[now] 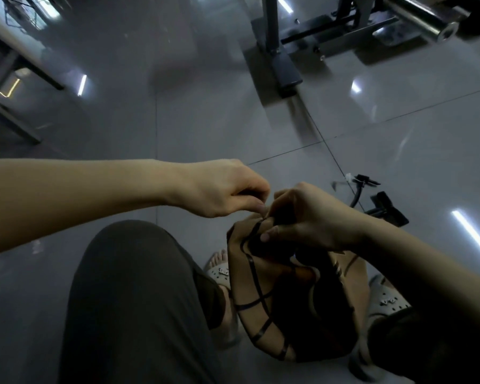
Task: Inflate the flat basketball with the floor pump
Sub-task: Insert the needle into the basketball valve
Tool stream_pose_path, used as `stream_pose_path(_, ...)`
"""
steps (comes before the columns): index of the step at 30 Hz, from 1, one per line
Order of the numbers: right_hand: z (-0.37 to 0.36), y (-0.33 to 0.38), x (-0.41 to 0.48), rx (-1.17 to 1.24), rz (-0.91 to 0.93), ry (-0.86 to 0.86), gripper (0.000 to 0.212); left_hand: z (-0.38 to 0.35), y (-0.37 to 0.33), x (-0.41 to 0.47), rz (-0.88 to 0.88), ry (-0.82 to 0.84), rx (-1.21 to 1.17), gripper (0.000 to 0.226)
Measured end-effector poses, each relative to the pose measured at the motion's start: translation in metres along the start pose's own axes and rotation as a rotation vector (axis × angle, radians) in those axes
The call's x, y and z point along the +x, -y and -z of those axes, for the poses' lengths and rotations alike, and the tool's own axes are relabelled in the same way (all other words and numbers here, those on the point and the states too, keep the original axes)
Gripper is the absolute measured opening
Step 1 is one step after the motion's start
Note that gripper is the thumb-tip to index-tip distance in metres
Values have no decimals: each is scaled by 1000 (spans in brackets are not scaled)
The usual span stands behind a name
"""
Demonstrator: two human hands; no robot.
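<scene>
The flat basketball (263, 295), brown with black seams and caved in, stands between my knees and feet low in the view. My right hand (308, 220) grips its folded top edge, thumb pressed on the front. My left hand (225, 189) comes in from the left with fingers curled, pinching something small at the ball's top; what it pinches is hidden. The black floor pump (383, 203) lies on the tiles just beyond my right hand, its hose curving toward the ball.
Glossy grey floor tiles (178, 120) spread ahead. A grey metal gym frame (277, 51) with a steel bar (424, 15) stands at the upper right. A table's legs (9, 115) are at the upper left. My feet wear pale clogs (385, 300).
</scene>
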State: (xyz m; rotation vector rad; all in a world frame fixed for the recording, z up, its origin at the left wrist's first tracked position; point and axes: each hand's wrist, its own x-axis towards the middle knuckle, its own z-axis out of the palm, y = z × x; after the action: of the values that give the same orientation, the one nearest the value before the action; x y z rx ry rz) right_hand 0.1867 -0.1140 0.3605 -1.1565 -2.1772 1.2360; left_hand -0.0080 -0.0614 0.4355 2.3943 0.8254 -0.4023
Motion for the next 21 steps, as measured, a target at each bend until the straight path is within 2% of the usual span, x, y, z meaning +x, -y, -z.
stream_pose_path(6,-4,-5,-1,10,46,5,26,-28,3,-2,-63,-134,37,27)
stream_pose_path(11,-13,-10,0,98,16,-28,45,-45,-4,1,-5,-244,-95,30)
stream_pose_path(17,-17,-16,0,119,-21,-74,25,-59,-6,5,32,-319,-57,24)
stream_pose_path(21,-21,-16,0,144,-60,-114,41,-65,-7,8,94,-345,-74,27)
